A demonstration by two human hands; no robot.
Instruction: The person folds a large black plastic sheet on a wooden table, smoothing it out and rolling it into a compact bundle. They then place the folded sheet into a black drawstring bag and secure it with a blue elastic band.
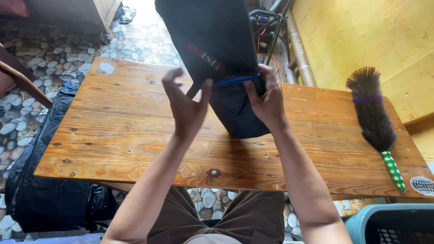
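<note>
- I see the dark bag (pixel 226 68) standing upright near the far middle of the wooden table (pixel 135 149), its lower end resting on the boards and its top running out of view.
- My right hand (pixel 267 101) is clenched on the bag's side at the blue trim (pixel 235 80); my left hand (pixel 186 106) pinches a dark strap or flap at the bag's left edge, other fingers spread loose. I cannot tell exactly what that pinch holds.
- Risk: the bag stands tall on a narrow base; if either grip slackens, I judge it could tip towards the far edge.
- Risk: the feather duster (pixel 375 117) lies well apart on the right, so a wide sweep of the bag could knock it off.
- Markings: a red and white printed patch (pixel 208 58) sits slanted on the bag's front; a round white sticker (pixel 422 185) sits at the table's near right corner; the duster's handle (pixel 392 169) is green with pale dots.
</note>
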